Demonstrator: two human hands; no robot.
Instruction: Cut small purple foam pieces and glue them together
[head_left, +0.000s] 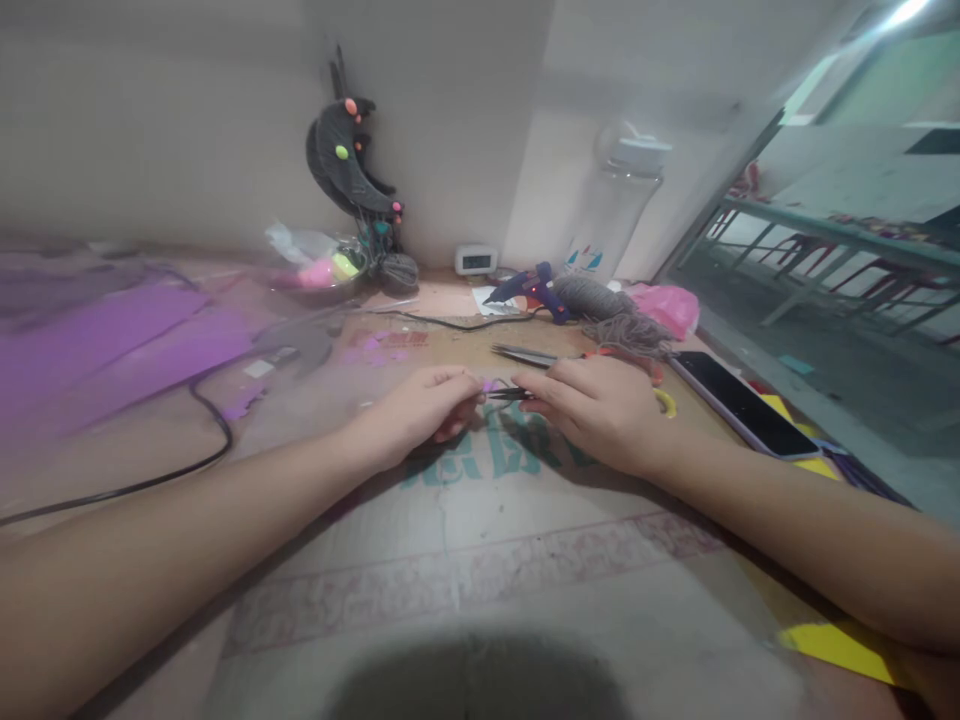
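My left hand (442, 405) is closed in a pinch above the covered tabletop, with a small purple piece (489, 384) at its fingertips. Facing it, my right hand (604, 410) is wrapped round narrow-nosed pliers (510, 394), whose dark jaws point left and nearly meet the left fingertips. A yellow handle end (665, 403) sticks out past my right palm. Just behind that hand lie scissors (525, 354) with grey blades. My fingers hide most of the purple piece and the pliers' handles.
At the back are a purple glue gun (536, 288), grey yarn (600, 305), a clear bottle (619, 210) and a small white digital clock (475, 261). A dark crescent ornament (337, 160) is by the wall. A phone (742, 405) lies right; a black cable (214, 440) and purple sheets (135, 340) lie left.
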